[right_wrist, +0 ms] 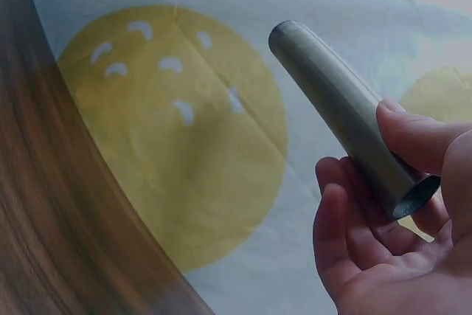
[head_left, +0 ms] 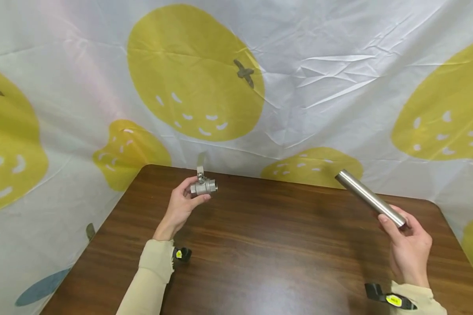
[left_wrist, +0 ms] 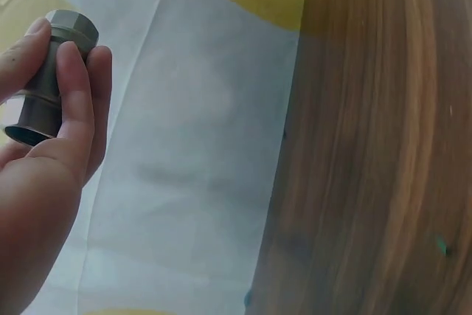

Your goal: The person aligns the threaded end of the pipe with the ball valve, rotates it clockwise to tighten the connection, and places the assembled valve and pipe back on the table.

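Note:
A silver ball valve (head_left: 203, 187) with hexagonal ends and a lever standing up is gripped between the thumb and fingers of my left hand (head_left: 180, 204), above the table's far left part. The left wrist view shows the valve's body (left_wrist: 50, 82) with one open end facing down; its lever does not show there. On the right, my right hand (head_left: 410, 245) pinches a brushed metal tube (head_left: 370, 198) near its lower end. The tube slants up and to the left, clear of the tabletop. In the right wrist view the tube (right_wrist: 346, 108) is hollow, with its near end open.
Below both hands lies a brown wood-grain table (head_left: 268, 245) with rounded far corners. A white cloth (head_left: 323, 100) printed with yellow fruit hangs close behind its far edge and along the sides. Each wrist wears a black strap mount (head_left: 392, 299).

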Available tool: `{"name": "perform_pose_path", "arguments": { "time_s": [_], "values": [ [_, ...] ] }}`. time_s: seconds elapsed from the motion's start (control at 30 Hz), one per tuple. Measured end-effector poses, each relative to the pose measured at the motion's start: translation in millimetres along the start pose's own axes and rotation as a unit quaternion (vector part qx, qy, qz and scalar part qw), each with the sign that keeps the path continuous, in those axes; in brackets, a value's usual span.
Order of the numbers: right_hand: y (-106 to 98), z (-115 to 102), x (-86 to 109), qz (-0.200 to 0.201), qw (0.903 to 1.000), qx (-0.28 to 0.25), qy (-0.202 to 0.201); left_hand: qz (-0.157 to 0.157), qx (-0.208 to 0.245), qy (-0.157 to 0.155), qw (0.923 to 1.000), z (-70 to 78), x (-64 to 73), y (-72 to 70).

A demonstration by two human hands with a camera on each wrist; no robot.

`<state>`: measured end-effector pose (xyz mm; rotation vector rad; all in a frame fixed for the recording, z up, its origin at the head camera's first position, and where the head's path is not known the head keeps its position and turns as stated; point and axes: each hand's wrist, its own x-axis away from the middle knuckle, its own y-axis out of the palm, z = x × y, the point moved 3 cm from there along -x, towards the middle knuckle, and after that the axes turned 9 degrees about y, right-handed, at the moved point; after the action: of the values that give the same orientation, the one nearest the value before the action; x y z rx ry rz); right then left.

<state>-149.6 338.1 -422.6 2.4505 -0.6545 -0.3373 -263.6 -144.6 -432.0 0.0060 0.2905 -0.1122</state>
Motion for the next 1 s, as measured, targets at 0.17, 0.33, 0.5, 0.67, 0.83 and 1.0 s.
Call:
{"name": "perform_pose_path", "arguments": {
  "time_s": [0.17, 0.33, 0.5, 0.67, 0.83, 1.0],
  "values": [
    [7, 4, 6.6, -0.030, 0.9984, -0.043, -0.019, -0.020, 0.015, 0.008, 0.9997, 1.6, 2.1, 11.3],
    [13, 7, 11.8, -0.059, 0.9953, -0.067, -0.038, -0.047, -0.004, 0.034, 0.9983, 4.7, 3.3, 22.8],
    [18, 6, 16.9, -0.083, 0.9928, -0.076, -0.043, -0.076, -0.011, 0.052, 0.9957, 8.8, 4.9, 35.1],
    [21, 6, 21.7, -0.073, 0.9966, -0.016, -0.035, -0.093, 0.000, 0.054, 0.9943, 12.6, 7.9, 46.8],
    [23, 8, 26.7, -0.086, 0.9951, 0.040, -0.029, -0.109, 0.015, 0.069, 0.9915, 16.2, 13.3, 56.0],
    [29, 10, 29.4, -0.127, 0.9880, 0.081, -0.033, -0.117, 0.022, 0.082, 0.9895, 18.4, 18.3, 61.7]
  ]
}}
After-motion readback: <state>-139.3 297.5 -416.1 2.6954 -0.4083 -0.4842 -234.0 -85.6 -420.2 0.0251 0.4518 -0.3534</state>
